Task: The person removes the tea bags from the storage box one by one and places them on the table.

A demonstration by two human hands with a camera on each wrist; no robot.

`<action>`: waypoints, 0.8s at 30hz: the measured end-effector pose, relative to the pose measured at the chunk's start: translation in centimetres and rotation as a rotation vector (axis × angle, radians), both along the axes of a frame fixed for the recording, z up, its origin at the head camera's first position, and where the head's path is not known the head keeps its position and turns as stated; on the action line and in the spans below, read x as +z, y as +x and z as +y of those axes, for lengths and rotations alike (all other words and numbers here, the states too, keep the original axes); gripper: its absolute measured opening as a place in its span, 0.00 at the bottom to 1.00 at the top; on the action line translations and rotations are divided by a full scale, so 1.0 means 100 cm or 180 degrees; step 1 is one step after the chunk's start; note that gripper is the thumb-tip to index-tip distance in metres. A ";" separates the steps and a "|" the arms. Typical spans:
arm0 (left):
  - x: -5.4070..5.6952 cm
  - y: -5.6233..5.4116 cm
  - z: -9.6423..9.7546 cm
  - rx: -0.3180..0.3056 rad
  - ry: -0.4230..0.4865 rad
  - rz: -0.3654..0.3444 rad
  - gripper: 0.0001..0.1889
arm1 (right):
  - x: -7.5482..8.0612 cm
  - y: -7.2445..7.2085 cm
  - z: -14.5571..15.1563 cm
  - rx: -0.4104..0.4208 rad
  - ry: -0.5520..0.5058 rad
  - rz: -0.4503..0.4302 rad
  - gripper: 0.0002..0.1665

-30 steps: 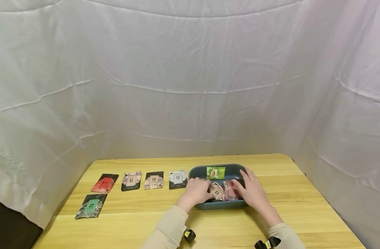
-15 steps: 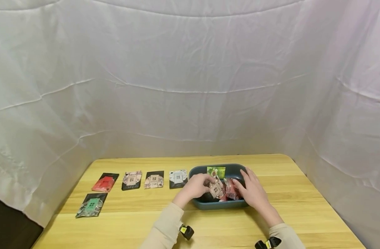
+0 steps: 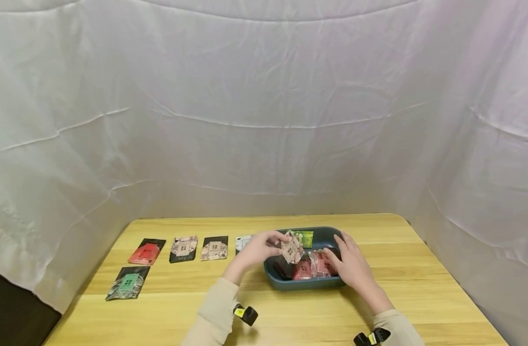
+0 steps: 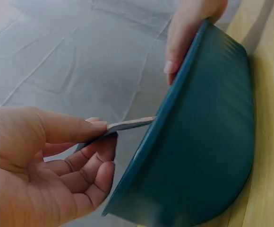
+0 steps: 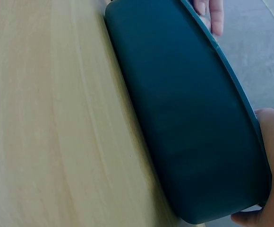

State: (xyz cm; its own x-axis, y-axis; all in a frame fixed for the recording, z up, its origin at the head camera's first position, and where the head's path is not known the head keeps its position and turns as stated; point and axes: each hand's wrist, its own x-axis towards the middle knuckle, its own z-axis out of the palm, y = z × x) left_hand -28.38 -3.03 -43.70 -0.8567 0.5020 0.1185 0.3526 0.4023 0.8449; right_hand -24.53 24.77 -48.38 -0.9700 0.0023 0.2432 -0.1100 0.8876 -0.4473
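Observation:
My left hand (image 3: 257, 249) pinches a pink-and-beige patterned tea bag sachet (image 3: 292, 248) between thumb and fingers, over the left side of a dark blue plastic basin (image 3: 307, 285). In the left wrist view the sachet (image 4: 132, 124) shows edge-on, its far end behind the basin's rim. My right hand (image 3: 354, 264) grips the basin's right end, thumb on the inner side. Inside the basin lie red sachets (image 3: 302, 270), clear-wrapped reddish ones (image 3: 322, 264) and a green Lipton sachet (image 3: 307, 239), partly covered by the held one.
Left of the basin, sachets lie apart on the wooden table (image 3: 177, 307): a red one (image 3: 147, 252), a green-labelled one (image 3: 127, 283), a pink one (image 3: 183, 249), a beige one (image 3: 214, 248) and a white one (image 3: 241, 242) partly behind my left hand. Pale cloth (image 3: 264, 120) hangs around the table.
My left hand has lifted the patterned sachet from the basin's contents and drawn it up and left, uncovering a red sachet beneath. The right hand has stayed at the basin's right end.

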 end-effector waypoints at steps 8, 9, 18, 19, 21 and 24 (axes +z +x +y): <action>-0.002 0.011 -0.032 0.0340 0.0542 -0.0177 0.16 | -0.003 -0.001 0.000 0.0013 0.0026 -0.0009 0.44; -0.002 0.012 -0.036 0.0400 0.0596 -0.0207 0.17 | -0.003 -0.001 0.001 0.0011 0.0027 -0.0007 0.44; -0.004 0.030 -0.079 0.0951 0.0941 -0.0250 0.17 | -0.003 -0.002 0.002 0.0010 0.0016 -0.0004 0.44; -0.004 0.033 -0.085 0.1006 0.0943 -0.0251 0.17 | -0.003 -0.002 0.002 0.0005 0.0023 -0.0003 0.44; -0.004 0.037 -0.097 0.1100 0.0922 -0.0257 0.17 | -0.003 -0.002 0.002 0.0001 0.0028 0.0005 0.44; -0.005 0.044 -0.116 0.1240 0.0875 -0.0270 0.18 | -0.003 -0.002 0.002 0.0005 0.0045 0.0021 0.44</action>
